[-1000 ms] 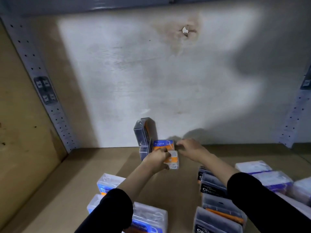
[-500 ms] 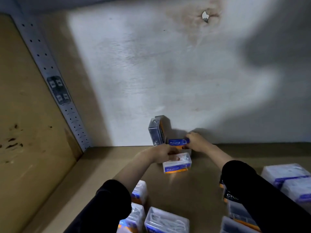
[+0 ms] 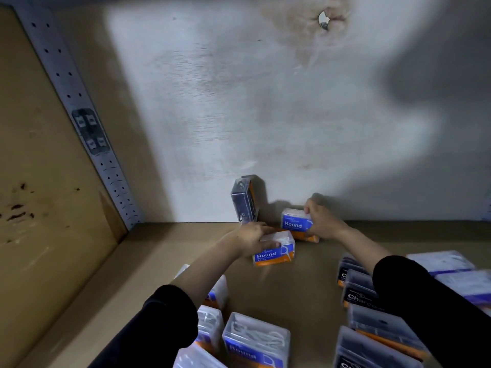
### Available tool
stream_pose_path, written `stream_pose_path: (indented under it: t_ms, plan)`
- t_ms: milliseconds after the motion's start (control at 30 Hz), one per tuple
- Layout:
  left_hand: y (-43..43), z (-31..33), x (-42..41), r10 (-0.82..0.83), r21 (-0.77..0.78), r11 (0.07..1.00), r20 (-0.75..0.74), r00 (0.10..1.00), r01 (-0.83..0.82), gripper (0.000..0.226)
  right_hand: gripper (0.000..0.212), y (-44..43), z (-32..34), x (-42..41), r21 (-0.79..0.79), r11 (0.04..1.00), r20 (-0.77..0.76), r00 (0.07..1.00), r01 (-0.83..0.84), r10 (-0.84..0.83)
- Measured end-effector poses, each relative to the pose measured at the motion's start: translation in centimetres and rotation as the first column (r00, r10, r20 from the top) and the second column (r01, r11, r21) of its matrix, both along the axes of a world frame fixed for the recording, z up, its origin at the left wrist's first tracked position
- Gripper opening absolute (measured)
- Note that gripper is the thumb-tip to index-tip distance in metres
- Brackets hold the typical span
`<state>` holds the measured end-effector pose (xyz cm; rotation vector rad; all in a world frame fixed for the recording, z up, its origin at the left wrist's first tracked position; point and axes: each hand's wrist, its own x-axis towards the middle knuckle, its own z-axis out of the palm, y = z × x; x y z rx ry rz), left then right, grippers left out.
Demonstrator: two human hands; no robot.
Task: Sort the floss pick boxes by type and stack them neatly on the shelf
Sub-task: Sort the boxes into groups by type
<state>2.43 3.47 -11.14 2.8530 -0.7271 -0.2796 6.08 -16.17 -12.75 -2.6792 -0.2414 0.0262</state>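
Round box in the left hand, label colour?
Round box: blue label, white lettering, orange strip along the bottom, clear lid. Head view shows it.

I see a pale, stained back wall point(image 3: 239, 115), brightly lit, with a small hole point(image 3: 324, 20) near the top and a broad shadow point(image 3: 438, 88) at right. A perforated metal upright point(image 3: 79, 110) edges a spotted wooden side panel point(image 3: 39, 181). Below lies the brown shelf point(image 3: 159, 261).

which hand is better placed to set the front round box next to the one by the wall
Left. The left hand grips the front Round box, which sits just in front of the back Round box. The right hand is occupied holding that back box near the wall.
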Motion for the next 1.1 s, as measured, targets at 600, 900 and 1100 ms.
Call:
stream_pose_path:
  t_ms: [600,900,1100]
  plan:
    - [-0.3,3.0,-2.5,0.011,0.1,0.995,0.066,0.998,-0.017,0.052,0.048,-1.4,2.2,-4.0,-0.095,0.989,-0.049,0.992,0.109,-0.114]
    - [0.1,6.6,-6.5,0.013,0.065,0.998,0.143,0.99,-0.023,0.046,0.044,0.1,4.9,-9.0,-0.057,0.997,-0.081,0.995,0.046,-0.051]
    - [2.0,7.9,-9.4,0.065,0.092,0.993,0.139,0.988,-0.078,0.041,0.038,3.2,5.3,-11.4,-0.07,0.996,-0.095,0.994,-0.051,0.045]
